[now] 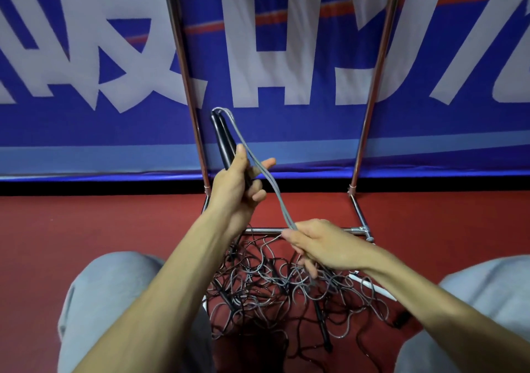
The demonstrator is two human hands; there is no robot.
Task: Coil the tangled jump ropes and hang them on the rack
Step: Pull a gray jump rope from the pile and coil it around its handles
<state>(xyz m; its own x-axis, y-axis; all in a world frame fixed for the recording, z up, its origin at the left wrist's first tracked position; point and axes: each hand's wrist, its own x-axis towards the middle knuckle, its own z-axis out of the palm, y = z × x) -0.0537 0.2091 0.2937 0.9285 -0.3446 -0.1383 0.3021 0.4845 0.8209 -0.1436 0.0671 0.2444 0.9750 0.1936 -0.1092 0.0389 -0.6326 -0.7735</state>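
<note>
Rack (187, 85) top cropped, rope (276, 194) lost in tangle (258, 283)

Colours here are pretty loud: the banner (286, 131) is deep blue with huge white characters, an orange-red stripe across it and a pale blue band along the bottom. The floor (86, 223) is brick red. The rack poles (373, 85) are shiny chrome. The handles (222, 140) are black and the cord (275, 191) is grey. The pile of ropes (272, 283) mixes grey and black, plus one white handle (372, 285). The trousers (109, 301) are light grey.
</note>
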